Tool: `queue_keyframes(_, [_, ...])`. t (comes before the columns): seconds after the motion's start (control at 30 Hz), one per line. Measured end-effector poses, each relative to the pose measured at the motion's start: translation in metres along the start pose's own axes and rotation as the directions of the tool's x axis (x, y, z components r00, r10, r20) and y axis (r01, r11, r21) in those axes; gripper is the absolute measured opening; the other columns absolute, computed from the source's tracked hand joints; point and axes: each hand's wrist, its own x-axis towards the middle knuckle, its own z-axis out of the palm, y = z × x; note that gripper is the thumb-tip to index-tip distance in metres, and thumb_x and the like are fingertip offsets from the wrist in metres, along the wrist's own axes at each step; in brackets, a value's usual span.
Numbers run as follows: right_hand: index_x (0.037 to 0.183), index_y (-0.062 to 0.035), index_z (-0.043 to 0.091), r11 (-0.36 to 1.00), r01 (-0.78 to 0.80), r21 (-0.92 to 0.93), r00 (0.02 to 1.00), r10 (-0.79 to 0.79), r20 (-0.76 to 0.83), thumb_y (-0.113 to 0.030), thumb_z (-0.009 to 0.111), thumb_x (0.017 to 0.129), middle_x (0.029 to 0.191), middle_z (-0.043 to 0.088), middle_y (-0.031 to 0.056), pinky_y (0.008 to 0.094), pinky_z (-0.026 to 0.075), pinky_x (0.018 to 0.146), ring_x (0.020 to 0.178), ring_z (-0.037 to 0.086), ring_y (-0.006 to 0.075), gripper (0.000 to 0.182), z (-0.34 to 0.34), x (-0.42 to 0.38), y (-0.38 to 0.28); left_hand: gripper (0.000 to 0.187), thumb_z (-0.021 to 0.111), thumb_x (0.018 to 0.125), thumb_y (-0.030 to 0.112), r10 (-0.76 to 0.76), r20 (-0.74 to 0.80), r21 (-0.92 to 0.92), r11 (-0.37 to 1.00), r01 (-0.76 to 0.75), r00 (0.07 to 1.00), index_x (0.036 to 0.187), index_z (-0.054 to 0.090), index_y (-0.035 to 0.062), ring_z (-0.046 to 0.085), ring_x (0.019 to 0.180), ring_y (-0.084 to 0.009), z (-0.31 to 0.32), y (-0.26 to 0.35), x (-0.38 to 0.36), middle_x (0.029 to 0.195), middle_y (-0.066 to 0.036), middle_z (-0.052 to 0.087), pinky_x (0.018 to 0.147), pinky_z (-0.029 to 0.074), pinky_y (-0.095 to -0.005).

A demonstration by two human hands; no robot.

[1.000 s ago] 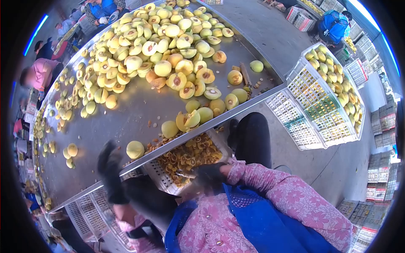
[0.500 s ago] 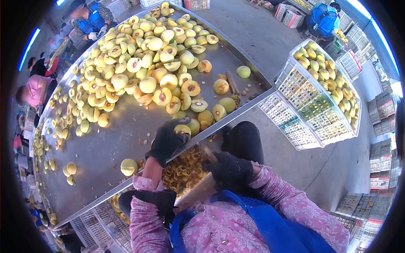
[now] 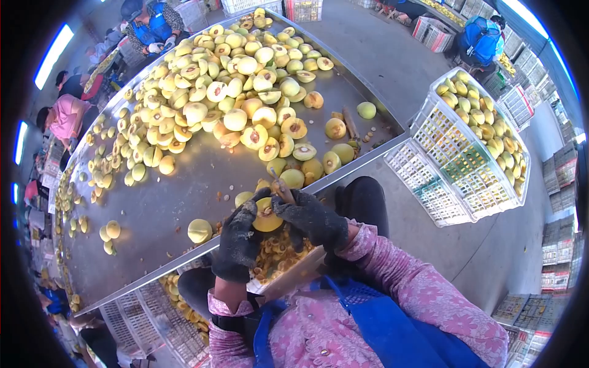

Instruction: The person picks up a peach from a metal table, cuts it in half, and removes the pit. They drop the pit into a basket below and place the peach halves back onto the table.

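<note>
In front of my body, at the edge of the metal table [image 3: 202,178], my left hand [image 3: 237,236] in a dark glove holds a halved yellow fruit [image 3: 266,216], cut face up. My right hand [image 3: 310,218], also gloved, is closed round a tool with a wooden handle [image 3: 282,189], right beside the fruit. The working end of the tool is hidden at the fruit. Below both hands is a container of small brown-yellow scraps [image 3: 279,254]. A large heap of halved fruit [image 3: 215,92] lies on the table beyond them.
White crates of fruit [image 3: 460,147] stand on the floor at the right. More crates [image 3: 141,319] are under the table's near edge. A wooden stick [image 3: 350,122] lies at the table's right corner. Other people [image 3: 150,27] sit at the left and upper right.
My left hand has come back from the fruit at the table edge, bringing a half with it. My right hand has moved up and left with the tool to meet it. The view has shifted slightly.
</note>
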Motion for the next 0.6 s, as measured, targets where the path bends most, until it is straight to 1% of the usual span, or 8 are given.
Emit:
queue_keyframes(0.07, [0.117,-0.0030,0.050,0.996,0.069,0.049,0.997,-0.071,0.032,-0.032,0.052,0.091,0.073,0.055,0.0034,0.0205,0.041,0.039,0.046,0.048,0.0066,0.039,0.010,-0.003,-0.005,0.037,0.054,0.088,0.011,0.007,0.002,0.002,1.000,-0.007,1.000,0.123,0.051,-0.0012,0.056,0.104,-0.0192,-0.006,-0.005,-0.004,0.114,-0.011,0.059,0.093,0.043,-0.0313])
queue_keyframes(0.13, [0.116,-0.0032,0.052,0.996,0.041,-0.077,0.998,-0.037,0.054,-0.029,0.051,0.092,0.080,0.058,0.0054,0.0232,0.045,0.046,0.055,0.055,0.0106,0.035,0.021,-0.002,-0.014,0.044,0.065,0.080,0.010,0.425,0.224,0.944,0.130,-0.303,0.877,0.121,0.052,-0.0006,0.057,0.101,-0.0181,-0.034,-0.024,-0.013,0.111,-0.013,0.060,0.090,0.044,-0.0315])
queue_keyframes(0.17, [0.115,-0.0035,0.054,0.980,0.010,-0.201,0.999,-0.002,0.040,-0.026,0.051,0.092,0.087,0.061,0.0074,0.0259,0.049,0.054,0.065,0.061,0.0145,0.032,0.020,-0.003,-0.019,0.049,0.068,0.075,0.009,0.387,0.217,0.933,0.188,-0.307,0.896,0.120,0.052,-0.0009,0.058,0.101,-0.0209,-0.036,-0.022,-0.018,0.111,-0.014,0.060,0.089,0.045,-0.0322])
queue_keyframes(0.23, [0.118,-0.0042,0.054,-0.159,0.636,-0.755,0.248,-0.885,0.395,-0.028,0.048,0.094,0.108,0.059,0.0111,0.0309,0.050,0.078,0.098,0.058,0.0155,0.034,0.000,0.021,0.039,0.052,0.072,0.070,0.010,0.361,0.090,0.792,0.539,-0.287,0.928,0.117,0.054,-0.0004,0.060,0.098,-0.0258,-0.038,-0.040,-0.014,0.107,-0.016,0.061,0.084,0.047,-0.0337])
queue_keyframes(0.3, [0.133,-0.0055,0.039,0.494,0.581,-0.647,0.738,-0.655,0.163,-0.028,0.046,0.092,0.125,0.050,0.0193,0.0418,0.037,0.097,0.114,0.050,0.0284,0.047,0.012,0.016,0.059,0.041,0.070,0.073,0.011,0.323,0.215,0.949,0.155,-0.276,0.922,0.109,0.057,-0.0005,0.062,0.093,-0.0227,-0.033,-0.035,-0.015,0.101,-0.014,0.064,0.080,0.049,-0.0353])
queue_keyframes(0.37, [0.135,-0.0044,0.037,-0.002,0.396,-0.918,0.565,-0.788,0.246,-0.029,0.046,0.092,0.125,0.050,0.0184,0.0396,0.039,0.095,0.113,0.051,0.0277,0.050,-0.020,-0.002,0.032,0.040,0.067,0.078,0.013,0.202,0.153,0.804,0.543,-0.241,0.967,0.113,0.054,-0.0026,0.060,0.100,-0.0240,-0.019,-0.030,-0.017,0.109,-0.015,0.061,0.086,0.048,-0.0350])
queue_keyframes(0.43, [0.134,-0.0030,0.037,0.786,0.314,-0.532,0.862,-0.471,-0.189,-0.031,0.045,0.093,0.122,0.051,0.0179,0.0345,0.041,0.085,0.103,0.053,0.0243,0.051,-0.036,-0.076,-0.038,0.041,0.064,0.080,0.015,0.190,0.063,0.679,0.711,-0.181,0.980,0.115,0.053,-0.0025,0.058,0.103,-0.0250,-0.009,-0.035,-0.006,0.112,-0.016,0.059,0.088,0.046,-0.0361])
queue_keyframes(0.6, [0.128,-0.0057,0.045,0.733,0.374,-0.568,0.351,-0.679,-0.645,-0.043,0.039,0.094,0.103,0.055,0.0177,0.0211,0.046,0.047,0.055,0.056,0.0119,0.050,-0.158,-0.216,-0.091,0.043,0.059,0.084,0.019,0.178,-0.045,0.371,0.916,-0.149,0.983,0.120,0.049,-0.0022,0.052,0.109,-0.0275,0.006,-0.045,0.014,0.118,-0.017,0.054,0.094,0.042,-0.0388])
